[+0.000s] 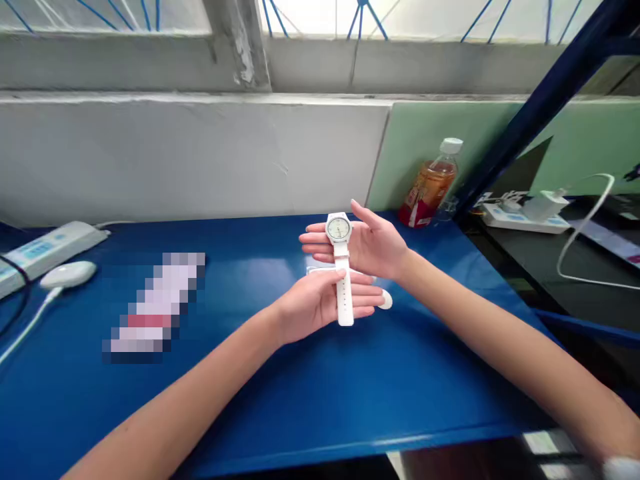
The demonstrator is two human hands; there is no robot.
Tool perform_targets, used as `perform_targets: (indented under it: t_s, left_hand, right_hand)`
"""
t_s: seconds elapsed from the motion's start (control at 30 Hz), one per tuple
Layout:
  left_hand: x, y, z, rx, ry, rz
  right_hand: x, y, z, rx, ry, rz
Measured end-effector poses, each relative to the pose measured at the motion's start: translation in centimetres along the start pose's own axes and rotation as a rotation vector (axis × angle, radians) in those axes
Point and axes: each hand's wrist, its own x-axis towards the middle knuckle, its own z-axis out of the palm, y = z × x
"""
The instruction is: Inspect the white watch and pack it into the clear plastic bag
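A white wristwatch (345, 293) with a round pale dial is stretched out lengthwise over both hands, dial end away from me. My left hand (313, 303) grips its strap, thumb pressed on top and fingers stretched out beneath. Palm up, my right hand (373, 243) has its fingers extended behind the watch case, which lies against them; the thumb stands apart. Behind the hands, a white rounded object (385, 299) shows only in part on the blue table (400, 387). I cannot tell what it is.
A drink bottle (430, 187) with a white cap stands at the back right, by a blue post (540, 100). At left are a white power strip (55, 253), a white oval device (69, 274) on a cable and a pixelated flat item (160, 300). Another power strip (525, 219) lies at right.
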Motion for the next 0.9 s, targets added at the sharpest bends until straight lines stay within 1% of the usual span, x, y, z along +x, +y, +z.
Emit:
perform_targets:
  t_s: [0.17,0.23,0.3,0.37,0.47,0.63,0.9]
  left_hand:
    - [0.21,0.11,-0.25,-0.006,-0.003,0.015]
    - [0.30,-0.02,-0.04,0.012,0.031,0.036]
    - [0.37,-0.19,0.21,0.038,0.073,0.061]
    - [0.38,-0.30,0.40,0.050,0.088,0.080]
    - [0.22,-0.23,0.51,0.038,0.060,0.078]
    - [-0.06,0.08,0.50,0.003,0.016,0.046]
    - [0.16,-0.14,0.34,0.031,0.052,0.046]
  right_hand:
    - [0.09,-0.11,-0.15,-0.054,-0.025,0.007]
    - [0.15,-0.11,-0.30,-0.074,-0.022,-0.003]
    - [0.23,-0.06,-0.48,-0.099,0.002,-0.021]
    - [0.32,0.01,-0.62,-0.116,0.032,-0.038]
    - [0.38,0.09,-0.68,-0.110,0.054,-0.046]
    - [0.34,0.07,-0.47,-0.085,0.047,-0.026]
    - [0.22,-0.15,-0.18,-0.066,0.035,0.000]
